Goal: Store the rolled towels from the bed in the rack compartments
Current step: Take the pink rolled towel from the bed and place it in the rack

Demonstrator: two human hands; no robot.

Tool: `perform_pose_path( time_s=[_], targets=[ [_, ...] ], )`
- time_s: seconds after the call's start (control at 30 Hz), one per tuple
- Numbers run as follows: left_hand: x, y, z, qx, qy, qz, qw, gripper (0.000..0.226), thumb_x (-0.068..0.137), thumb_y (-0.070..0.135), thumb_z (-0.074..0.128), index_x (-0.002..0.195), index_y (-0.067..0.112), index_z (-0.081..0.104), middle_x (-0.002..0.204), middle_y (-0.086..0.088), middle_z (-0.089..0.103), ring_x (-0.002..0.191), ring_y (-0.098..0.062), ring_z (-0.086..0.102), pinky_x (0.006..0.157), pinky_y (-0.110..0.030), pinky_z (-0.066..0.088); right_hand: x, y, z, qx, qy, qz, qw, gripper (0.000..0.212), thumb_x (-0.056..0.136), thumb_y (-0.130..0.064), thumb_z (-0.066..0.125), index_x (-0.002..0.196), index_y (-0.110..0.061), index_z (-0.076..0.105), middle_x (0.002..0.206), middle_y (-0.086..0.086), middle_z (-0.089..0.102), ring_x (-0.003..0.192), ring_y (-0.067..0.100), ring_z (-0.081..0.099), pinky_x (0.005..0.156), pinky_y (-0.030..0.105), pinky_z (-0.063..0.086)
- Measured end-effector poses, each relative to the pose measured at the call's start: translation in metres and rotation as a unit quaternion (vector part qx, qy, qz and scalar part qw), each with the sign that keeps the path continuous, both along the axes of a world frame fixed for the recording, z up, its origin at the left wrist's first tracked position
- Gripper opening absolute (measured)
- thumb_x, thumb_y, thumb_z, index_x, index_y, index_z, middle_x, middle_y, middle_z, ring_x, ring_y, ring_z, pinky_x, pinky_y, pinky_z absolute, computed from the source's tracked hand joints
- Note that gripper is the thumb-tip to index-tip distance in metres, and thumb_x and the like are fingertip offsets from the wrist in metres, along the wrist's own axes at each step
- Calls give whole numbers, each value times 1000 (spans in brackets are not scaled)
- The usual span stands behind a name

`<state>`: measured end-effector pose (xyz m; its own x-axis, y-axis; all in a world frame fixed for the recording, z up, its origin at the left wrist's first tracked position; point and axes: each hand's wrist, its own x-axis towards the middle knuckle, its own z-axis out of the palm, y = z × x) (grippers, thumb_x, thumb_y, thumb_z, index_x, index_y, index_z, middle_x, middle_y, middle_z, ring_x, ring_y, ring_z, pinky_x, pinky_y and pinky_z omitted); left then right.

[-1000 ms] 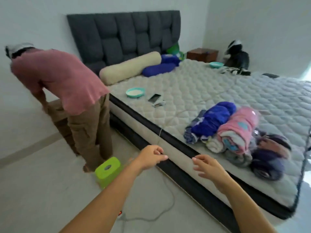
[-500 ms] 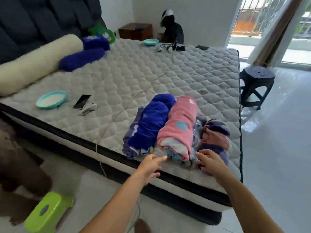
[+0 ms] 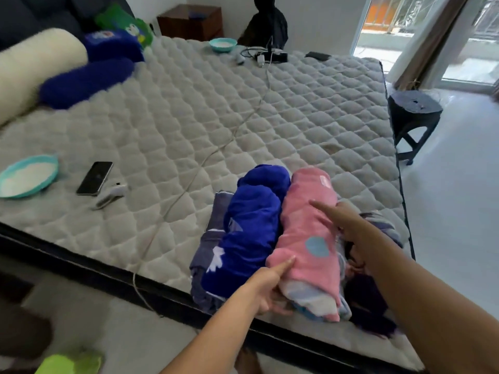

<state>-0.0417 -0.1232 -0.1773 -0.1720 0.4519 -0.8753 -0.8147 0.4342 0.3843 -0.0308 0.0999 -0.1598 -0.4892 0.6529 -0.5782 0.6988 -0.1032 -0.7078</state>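
Note:
A pile of rolled towels lies at the near right corner of the bed [image 3: 216,117]. On top is a pink rolled towel [image 3: 307,228], with a blue rolled towel [image 3: 251,233] beside it on the left. A grey-purple towel [image 3: 212,238] lies under the blue one, and dark purple rolls [image 3: 370,300] are on the right, partly hidden by my arm. My left hand [image 3: 267,287] grips the pink roll's near end, thumb on its side. My right hand [image 3: 348,225] clasps its far right side, thumb across the top. No rack is in view.
On the mattress lie a phone [image 3: 95,178], a teal bowl [image 3: 27,179], a small white device [image 3: 110,194] and a long cable [image 3: 205,160]. Bolster pillows sit at the far left. A black stool [image 3: 414,114] stands right of the bed, a green stool [image 3: 70,363] on the floor near me.
I have turned right and come up to the bed, so the person in pink has left the view. Both hands went from reaching at the bed edge to gripping the pink roll.

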Motion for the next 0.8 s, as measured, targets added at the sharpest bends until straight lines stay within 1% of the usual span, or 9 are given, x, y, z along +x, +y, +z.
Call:
perform_pose_path(
  time_s=[0.07, 0.13, 0.17, 0.27, 0.37, 0.47, 0.53, 0.67, 0.8],
  targets=[
    [-3, 5, -7, -11, 2, -3, 1000, 68, 80, 52, 67, 133, 16, 44, 114, -12, 59, 104, -35, 61, 87, -55, 53, -6, -5, -2, 2, -31, -3, 1000, 116, 57, -64, 79, 143, 1, 35, 133, 15, 54, 115, 29, 57, 92, 38, 49],
    [-3, 9, -13, -21, -1, 9, 1000, 66, 81, 51, 67, 132, 16, 44, 113, -11, 58, 105, -35, 61, 85, -56, 54, -4, -9, -12, -54, -42, -46, 997, 133, 39, -63, 85, 145, -4, 32, 139, 11, 51, 118, 28, 57, 97, 41, 50],
    [-2, 10, -15, -21, -2, 12, 1000, 61, 82, 49, 67, 128, 16, 46, 113, -11, 58, 106, -36, 61, 86, -57, 54, -1, -7, -18, -74, -37, -60, 995, 132, 37, -59, 87, 144, -5, 34, 140, 10, 51, 118, 28, 57, 98, 43, 50],
    [1, 13, -20, -15, 7, 19, 1000, 53, 82, 41, 69, 125, 15, 51, 118, -14, 60, 106, -36, 61, 85, -56, 54, 4, -2, -22, -92, -12, -77, 993, 103, 56, -41, 89, 139, -2, 43, 133, 12, 56, 109, 28, 59, 92, 40, 51],
    [11, 17, -18, -1, 36, 23, 999, 47, 82, 35, 69, 124, 18, 55, 119, -13, 64, 105, -31, 63, 89, -49, 55, 20, -1, -20, -90, 32, -92, 991, 88, 61, -33, 88, 132, 0, 48, 119, 9, 60, 100, 26, 58, 83, 36, 49],
    [30, 15, -6, 4, 76, 13, 997, 32, 84, 31, 68, 113, 22, 60, 112, -9, 67, 98, -25, 63, 88, -41, 54, 45, -1, -22, -112, 58, -108, 986, 95, 39, -42, 90, 119, -2, 60, 111, 11, 67, 97, 29, 65, 85, 42, 55],
    [44, 12, 1, 3, 98, 24, 995, 27, 84, 30, 67, 110, 24, 60, 113, -8, 66, 102, -26, 62, 88, -40, 53, 62, 3, -24, -127, 93, -117, 981, 101, 29, -50, 90, 116, -8, 62, 110, 10, 69, 97, 31, 67, 85, 51, 56],
    [65, 7, 17, 8, 143, 67, 987, 41, 81, 33, 71, 119, 26, 57, 123, -8, 64, 114, -29, 59, 101, -47, 48, 81, -5, 2, -138, 163, -133, 968, 84, 42, -43, 89, 116, -12, 63, 110, 8, 71, 97, 28, 67, 89, 49, 56],
    [92, -11, 29, 30, 180, 136, 974, 67, 68, 44, 79, 128, 28, 53, 125, -5, 63, 116, -27, 58, 103, -52, 45, 91, -22, 35, -143, 215, -99, 961, 80, 52, -39, 87, 122, -14, 59, 113, 6, 68, 100, 27, 65, 90, 45, 55]
  ],
)
